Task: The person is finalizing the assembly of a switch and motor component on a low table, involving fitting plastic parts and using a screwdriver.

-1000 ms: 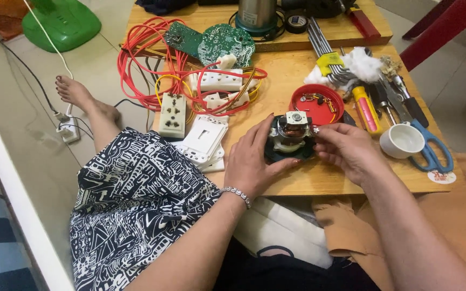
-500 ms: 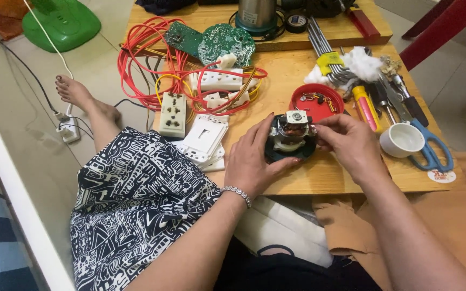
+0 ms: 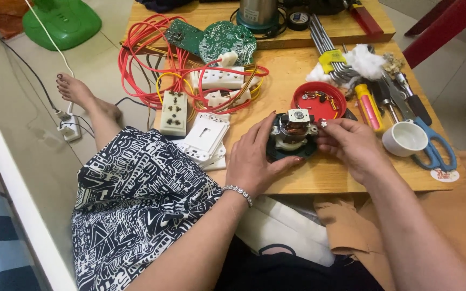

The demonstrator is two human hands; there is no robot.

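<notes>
A small electric motor [image 3: 292, 134] with copper windings and a white frame stands on a low wooden table [image 3: 346, 178]. My left hand [image 3: 254, 161] cups its left side and holds it steady. My right hand [image 3: 349, 145] is at the motor's right side, and its fingertips pinch a small metal part [image 3: 323, 124] next to the white frame. Just behind the motor lies a red lid [image 3: 319, 99] with small screws and parts in it.
A white cup [image 3: 404, 138], blue scissors [image 3: 432, 145], screwdrivers [image 3: 370, 105], hex keys [image 3: 327, 46] and cotton [image 3: 367, 59] lie to the right. White sockets [image 3: 206, 134], red wires [image 3: 141, 59] and green circuit boards [image 3: 227, 40] lie to the left. My bare foot [image 3: 79, 94] rests on the floor.
My right hand has shifted slightly at the motor's right side, the fingertips now pinching the small part near the frame. The left hand and motor stay in place.
</notes>
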